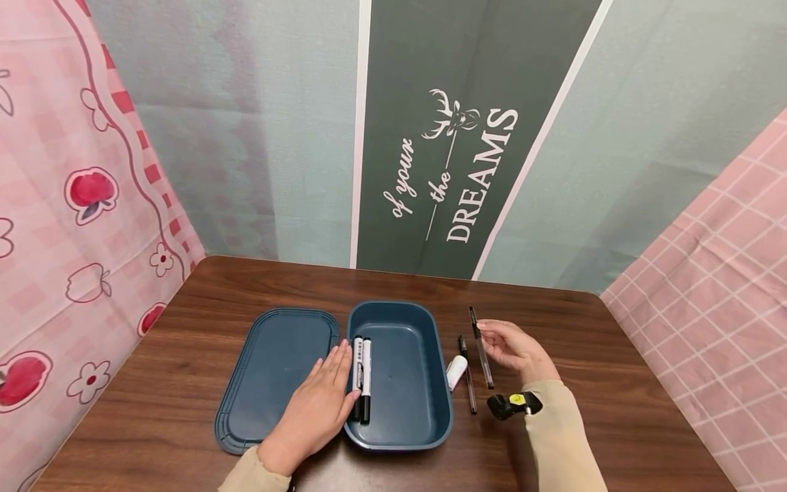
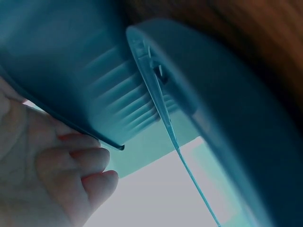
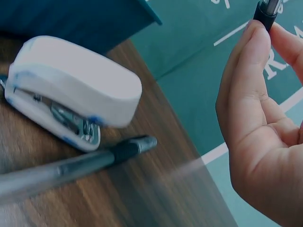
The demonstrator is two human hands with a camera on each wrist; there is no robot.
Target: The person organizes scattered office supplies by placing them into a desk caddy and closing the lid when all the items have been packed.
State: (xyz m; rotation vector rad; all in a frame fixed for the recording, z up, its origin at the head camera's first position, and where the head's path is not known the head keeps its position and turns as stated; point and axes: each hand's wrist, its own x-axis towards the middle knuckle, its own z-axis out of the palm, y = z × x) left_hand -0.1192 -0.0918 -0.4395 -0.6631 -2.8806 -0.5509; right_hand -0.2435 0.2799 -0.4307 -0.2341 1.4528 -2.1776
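My right hand (image 1: pixel 516 350) pinches a black-and-clear pen (image 1: pixel 482 352) and holds it to the right of the blue box (image 1: pixel 408 331). In the right wrist view, thumb and fingertips meet on the pen's black part (image 3: pixel 265 16). My left hand (image 1: pixel 320 403), its fingers extended, rests against the box's left rim. Two white markers with black caps, a left one (image 1: pixel 358 362) and a right one (image 1: pixel 367 369), lie side by side inside the box along that wall. A second pen (image 1: pixel 470 386) lies on the table beside a small white stapler (image 3: pixel 75 78).
The blue lid (image 1: pixel 279 369) lies flat on the wooden table (image 1: pixel 584 410), left of the box and partly under my left hand. The stapler stands close to the box's right wall. Printed curtains (image 1: pixel 277 137) hang around the table's back and sides.
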